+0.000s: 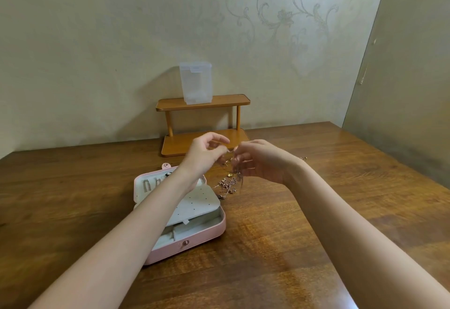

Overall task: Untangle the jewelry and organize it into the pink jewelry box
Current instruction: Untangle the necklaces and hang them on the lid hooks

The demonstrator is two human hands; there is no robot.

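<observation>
1. Fingertips of both hands meet in the air above the wooden table (280,235): the left hand (207,153) and the right hand (263,160) each pinch a thin chain (230,151) between curled fingers and thumb, the two pinches almost touching.
2. Below the right hand's fingers the tangled jewelry (227,184) hangs down in a loose strand; its long axis runs roughly vertical, and its lower end lies bunched on the tabletop just beside the right far corner of the pink jewelry box (194,240). The links are too fine and blurred to tell single pieces apart.
3. Under the left forearm the box lies open on the table, its long axis running from near right to far left. A grey perforated panel (197,204) is tilted up inside it, and a few small pieces sit in the lid half at the far left.
4. Behind the hands, near the wall, stands a two-tier wooden shelf (203,104) with a clear plastic container (196,82) upright on its top tier.
5. Open tabletop stretches to the right of the box and toward the near edge; the table's right edge runs close along the side wall, and its far edge meets the back wall.
</observation>
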